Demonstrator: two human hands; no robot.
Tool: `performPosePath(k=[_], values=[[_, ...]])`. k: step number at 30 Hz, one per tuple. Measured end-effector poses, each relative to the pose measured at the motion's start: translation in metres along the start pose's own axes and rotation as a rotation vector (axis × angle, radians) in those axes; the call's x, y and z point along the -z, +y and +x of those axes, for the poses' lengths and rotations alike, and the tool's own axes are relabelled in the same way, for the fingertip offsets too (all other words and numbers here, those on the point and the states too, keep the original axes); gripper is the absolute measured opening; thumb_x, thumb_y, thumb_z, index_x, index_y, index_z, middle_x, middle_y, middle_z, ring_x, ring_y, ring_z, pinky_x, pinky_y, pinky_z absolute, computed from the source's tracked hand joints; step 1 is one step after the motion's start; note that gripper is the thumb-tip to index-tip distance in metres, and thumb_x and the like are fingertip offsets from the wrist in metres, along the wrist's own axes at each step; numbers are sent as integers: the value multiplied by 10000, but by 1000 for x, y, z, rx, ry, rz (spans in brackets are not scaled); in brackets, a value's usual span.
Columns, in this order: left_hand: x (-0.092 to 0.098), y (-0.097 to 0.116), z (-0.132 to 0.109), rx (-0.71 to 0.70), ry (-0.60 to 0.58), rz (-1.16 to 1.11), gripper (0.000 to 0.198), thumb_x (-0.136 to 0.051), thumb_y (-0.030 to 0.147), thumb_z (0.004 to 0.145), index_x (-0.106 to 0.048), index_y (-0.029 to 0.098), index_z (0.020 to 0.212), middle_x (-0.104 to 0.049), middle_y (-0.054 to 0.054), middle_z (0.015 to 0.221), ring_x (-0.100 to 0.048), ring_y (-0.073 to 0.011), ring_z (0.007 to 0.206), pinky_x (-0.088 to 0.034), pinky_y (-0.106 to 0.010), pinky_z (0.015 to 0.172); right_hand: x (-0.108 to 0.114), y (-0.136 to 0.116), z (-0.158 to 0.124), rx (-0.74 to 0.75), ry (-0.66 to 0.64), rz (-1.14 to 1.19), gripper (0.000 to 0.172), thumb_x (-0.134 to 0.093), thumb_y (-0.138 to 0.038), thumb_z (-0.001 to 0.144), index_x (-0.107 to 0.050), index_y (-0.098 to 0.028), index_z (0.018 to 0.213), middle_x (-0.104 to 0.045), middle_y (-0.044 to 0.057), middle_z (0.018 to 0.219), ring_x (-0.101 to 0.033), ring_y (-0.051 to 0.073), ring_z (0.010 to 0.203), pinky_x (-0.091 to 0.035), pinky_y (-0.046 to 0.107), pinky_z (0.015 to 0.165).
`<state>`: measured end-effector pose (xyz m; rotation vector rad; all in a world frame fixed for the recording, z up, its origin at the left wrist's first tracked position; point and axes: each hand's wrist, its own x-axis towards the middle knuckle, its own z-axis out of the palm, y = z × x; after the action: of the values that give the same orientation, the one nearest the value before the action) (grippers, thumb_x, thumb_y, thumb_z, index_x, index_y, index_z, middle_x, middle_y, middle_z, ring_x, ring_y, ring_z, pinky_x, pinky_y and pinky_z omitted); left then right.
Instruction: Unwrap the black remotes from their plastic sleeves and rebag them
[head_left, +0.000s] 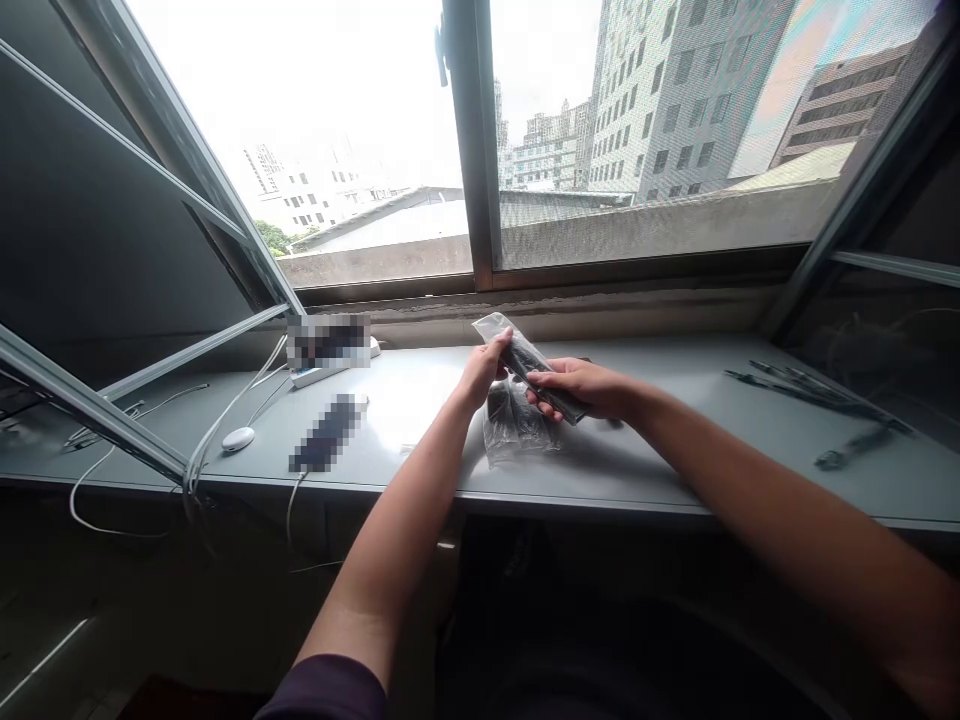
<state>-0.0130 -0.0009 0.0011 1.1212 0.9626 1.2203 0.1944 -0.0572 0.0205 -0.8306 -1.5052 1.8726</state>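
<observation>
Both hands grip one clear plastic bag (531, 362) with a long dark item inside, whose kind I cannot make out. It slants above the desk (660, 470), upper end to the left. My left hand (484, 368) pinches the bag's upper left part between thumb and fingers. Around its lower right part my right hand (574, 385) is closed, thumb on top. Just under the hands, a second clear plastic bag (517, 425) with dark contents lies on the desk, partly covered by the held one. A small dark object peeks out behind my right wrist.
Left on the desk are a power strip (330, 372), a white mouse (238, 439), a blurred-out dark device (328, 435) with a cable, and loose white cables (225, 420). Thin dark rods or cables (810, 390) lie right. A window frame (472, 150) rises behind; metal-framed partitions flank the desk.
</observation>
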Motion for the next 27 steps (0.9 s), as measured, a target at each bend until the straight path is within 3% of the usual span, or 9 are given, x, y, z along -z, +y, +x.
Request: performPosePath(k=[3,7,11,17,22,27], values=[[1,-2,3,-99,-92,56,531,-830,680,843,-774,152,839,-673,-50,700,-551,-130,581,-364,-269,570,-2,-2,-2,-39,0,-22,262,-846,-363,1002,-713,-139,971,-770,74,830,-693,131,596,-635,219,562],[3,-4,6,-177,-97,87,565,-800,719,850,-779,155,828,-669,-45,720,-540,-121,595,-342,-264,572,-1,-2,-2,-61,31,-17,225,-845,-311,999,-709,-132,990,-793,100,891,-727,146,639,-653,226,591],[4,-3,4,-116,-113,100,602,-775,762,860,-722,172,756,-657,-50,689,-535,-126,583,-349,-270,575,0,-1,0,-27,26,10,207,-859,-286,980,-715,-139,1003,-788,89,905,-711,139,624,-638,221,574],[4,-6,7,-89,-127,108,584,-832,687,851,-624,175,662,-602,-40,635,-471,-103,546,-312,-271,553,-2,-2,-1,6,44,29,196,-862,-283,964,-730,-154,1031,-777,77,896,-693,140,619,-615,214,541],[5,-7,9,-109,-86,82,504,-876,629,815,-690,170,721,-592,-16,655,-437,-93,545,-304,-266,551,-2,-2,0,-14,44,-11,231,-891,-309,947,-724,-154,988,-785,88,888,-702,146,633,-628,217,561],[6,-5,5,-95,-90,126,552,-819,704,844,-714,167,771,-672,-51,750,-538,-125,637,-347,-264,598,-1,-2,-1,7,37,-15,221,-890,-293,948,-730,-145,986,-777,76,888,-695,130,627,-613,202,544]])
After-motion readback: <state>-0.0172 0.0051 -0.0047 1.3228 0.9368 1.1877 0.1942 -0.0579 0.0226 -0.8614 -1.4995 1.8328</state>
